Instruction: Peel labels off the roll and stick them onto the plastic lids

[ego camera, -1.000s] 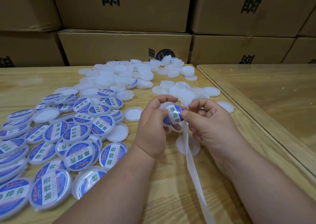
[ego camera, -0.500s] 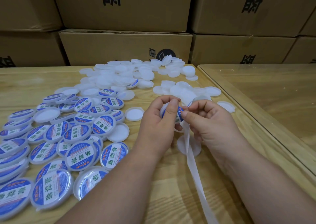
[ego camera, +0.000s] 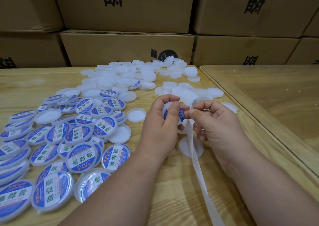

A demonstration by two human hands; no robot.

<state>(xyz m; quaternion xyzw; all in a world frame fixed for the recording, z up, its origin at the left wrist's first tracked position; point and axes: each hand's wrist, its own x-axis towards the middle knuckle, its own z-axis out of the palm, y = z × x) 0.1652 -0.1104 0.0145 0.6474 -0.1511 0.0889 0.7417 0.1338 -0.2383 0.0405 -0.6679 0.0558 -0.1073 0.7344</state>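
At the centre of the frame the left hand [ego camera: 160,122] holds a plastic lid [ego camera: 174,115] above the table [ego camera: 181,191], fingers curled round its rim and the thumb [ego camera: 173,111] pressed flat across the blue-and-white label [ego camera: 181,114] on its face. Just right of it the right hand [ego camera: 215,120] has thumb and forefinger closed together on the white backing strip [ego camera: 198,165], which hangs from the pinch toward the bottom edge of the frame, crossing a bare lid [ego camera: 190,147] lying on the table. The roll itself is mostly hidden behind the right hand's fingers, so how much stock remains cannot be told. Labelled lids [ego camera: 82,156] are heaped at the lower left, and unlabelled lids [ego camera: 120,75] are spread at the upper centre in front of stacked cardboard boxes [ego camera: 127,48]. The label appears to be partly laid, with the thumb smoothing it down. The main risk from here is a crooked or creased label: if the thumb presses one edge before the rest is seated, a wrinkle or trapped air is likely. A pull on the strip while the label's edge is not fully free could drag it off centre. The slack strip could also catch on lids below it and shift them.
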